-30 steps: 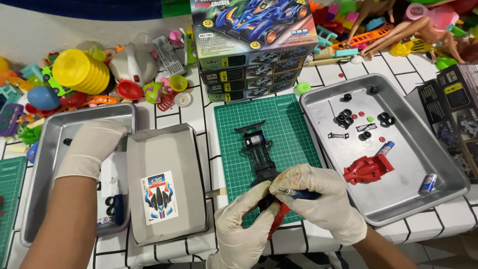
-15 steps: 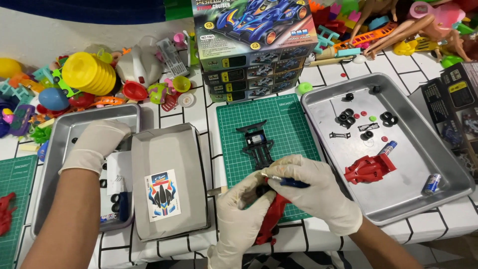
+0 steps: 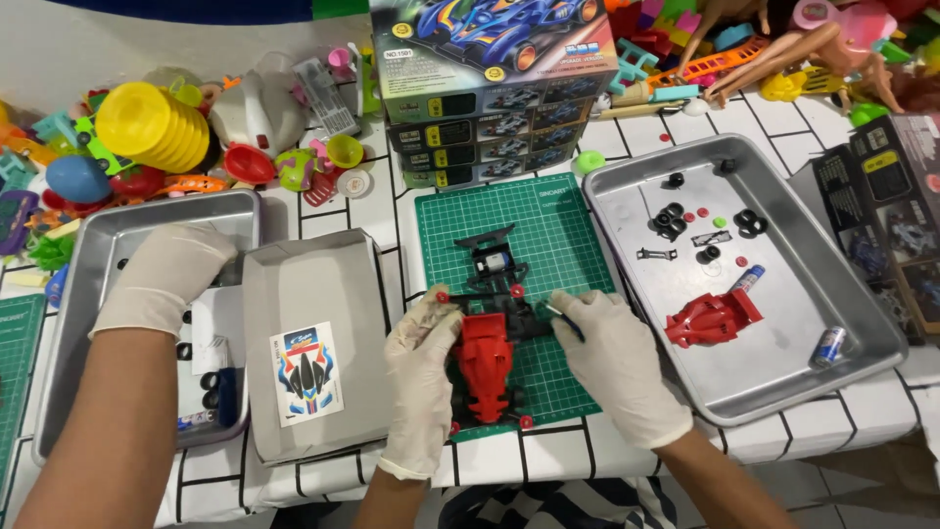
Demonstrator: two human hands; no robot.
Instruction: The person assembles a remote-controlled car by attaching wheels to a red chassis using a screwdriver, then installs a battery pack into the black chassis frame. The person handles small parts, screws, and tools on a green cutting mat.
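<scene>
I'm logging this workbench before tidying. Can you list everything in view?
green cutting mat: one, table centre
red toy car: one, red on black, on the mat
black chassis part: one, on the mat behind the car
right tray: one, silver, holds red car shell, black wheels, small battery
left tray: one, silver
grey box lid: one, with sticker sheet
kit boxes: stack, behind the mat
plastic toys: many, mixed colours, far edge
co-worker's gloved hand: one, over left tray
left hand: gloved, holds the car
right hand: gloved, fingers hold a blue tool
</scene>
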